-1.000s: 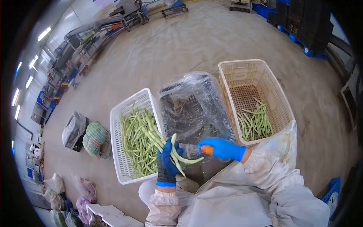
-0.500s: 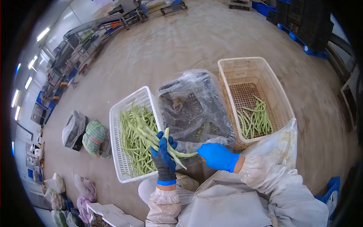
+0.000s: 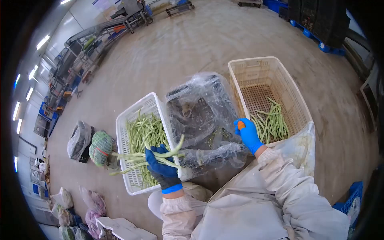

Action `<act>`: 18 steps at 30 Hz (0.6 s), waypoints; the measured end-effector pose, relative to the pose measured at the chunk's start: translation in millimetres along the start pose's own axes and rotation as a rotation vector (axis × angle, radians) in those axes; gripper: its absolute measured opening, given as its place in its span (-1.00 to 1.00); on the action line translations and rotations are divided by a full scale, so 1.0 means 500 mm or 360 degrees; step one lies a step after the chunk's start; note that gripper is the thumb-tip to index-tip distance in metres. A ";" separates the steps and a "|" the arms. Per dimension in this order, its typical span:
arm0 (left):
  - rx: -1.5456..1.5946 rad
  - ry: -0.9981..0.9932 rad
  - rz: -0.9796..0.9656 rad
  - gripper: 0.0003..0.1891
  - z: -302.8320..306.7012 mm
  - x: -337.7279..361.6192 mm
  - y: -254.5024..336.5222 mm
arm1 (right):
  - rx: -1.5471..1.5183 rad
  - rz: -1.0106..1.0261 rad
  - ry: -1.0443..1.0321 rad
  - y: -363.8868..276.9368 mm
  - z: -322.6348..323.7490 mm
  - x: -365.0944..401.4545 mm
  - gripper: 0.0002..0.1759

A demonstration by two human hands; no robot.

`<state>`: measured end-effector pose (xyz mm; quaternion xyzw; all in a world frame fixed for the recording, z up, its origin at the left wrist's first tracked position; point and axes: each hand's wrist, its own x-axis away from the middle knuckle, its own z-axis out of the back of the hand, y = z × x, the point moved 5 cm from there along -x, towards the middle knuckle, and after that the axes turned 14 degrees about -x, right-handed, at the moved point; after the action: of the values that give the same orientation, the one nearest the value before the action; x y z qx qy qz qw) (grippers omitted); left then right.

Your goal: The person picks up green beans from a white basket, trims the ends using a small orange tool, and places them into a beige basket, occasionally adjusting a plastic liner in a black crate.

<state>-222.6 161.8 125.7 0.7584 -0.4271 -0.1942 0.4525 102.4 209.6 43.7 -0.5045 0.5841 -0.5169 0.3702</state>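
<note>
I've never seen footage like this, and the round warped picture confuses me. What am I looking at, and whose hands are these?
There is one view, from a camera worn on a person's head, looking down; its wide lens bends the edges. No machine: the gloved hands are the wearer's. The left hand grips a bunch of green beans above a white crate of beans. The right hand, with a small orange thing showing at its tip, is near a beige crate holding fewer beans. On the floor between them stands a dark crate lined with clear plastic.

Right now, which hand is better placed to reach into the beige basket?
Probably the right hand, holding an orange thing, beside the beige basket; the left hand grips beans over the white basket.
</note>
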 end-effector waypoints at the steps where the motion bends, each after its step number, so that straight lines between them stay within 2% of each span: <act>1: 0.0057 -0.0056 0.0092 -0.67 0.004 -0.007 0.000 | 0.0368 0.0207 -0.0101 -0.014 -0.004 0.005 -0.68; 3: 0.0118 -0.0137 0.0178 -0.68 -0.004 -0.016 -0.007 | 0.0531 0.0740 -0.0512 -0.045 -0.080 0.041 -0.50; 5: 0.0227 -0.0364 0.0344 -0.70 -0.010 -0.012 -0.023 | 0.0312 0.0580 -0.0910 -0.076 -0.160 0.083 -0.41; 6: 0.0220 -0.0368 0.0346 -0.70 0.000 -0.014 -0.033 | 0.0222 0.0567 -0.1024 -0.101 -0.192 0.108 -0.40; 7: -0.0044 -0.0461 0.0193 -0.70 0.008 -0.018 -0.040 | 0.0128 0.0553 -0.1138 -0.119 -0.219 0.128 -0.39; 8: -0.0304 -0.0550 0.0037 -0.70 0.008 -0.018 -0.041 | 0.0123 0.0552 -0.1137 -0.127 -0.238 0.138 -0.39; 9: -0.0827 -0.0654 -0.0456 -0.69 -0.029 0.023 -0.014 | 0.0148 0.0594 -0.1213 -0.133 -0.256 0.151 -0.40; 10: -0.0829 -0.0651 -0.0457 -0.69 -0.025 0.022 -0.014 | 0.0173 0.0636 -0.1289 -0.138 -0.271 0.162 -0.41; 12: -0.0261 -0.0517 0.0015 -0.67 -0.002 0.004 -0.042 | 0.0206 0.0548 -0.1284 -0.135 -0.281 0.164 -0.47; 14: -0.0322 -0.0544 -0.0017 -0.67 0.010 -0.008 -0.051 | 0.0255 0.0313 -0.1345 -0.120 -0.288 0.162 -0.60; 15: -0.0373 -0.0572 -0.0068 -0.67 0.010 -0.009 -0.050 | 0.0258 0.0314 -0.1349 -0.119 -0.289 0.164 -0.60; 17: -0.0418 -0.0598 -0.0119 -0.67 0.003 -0.005 -0.044 | 0.0533 0.0528 -0.1203 -0.126 -0.283 0.162 -0.73; 18: -0.0279 -0.0582 0.0044 -0.69 -0.002 0.000 -0.043 | 0.0537 0.0528 -0.1207 -0.128 -0.282 0.160 -0.73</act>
<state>-211.7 167.3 107.7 0.6622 -0.4940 -0.3589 0.4344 -36.3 167.1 140.5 -0.4904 0.3875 -0.3172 0.7132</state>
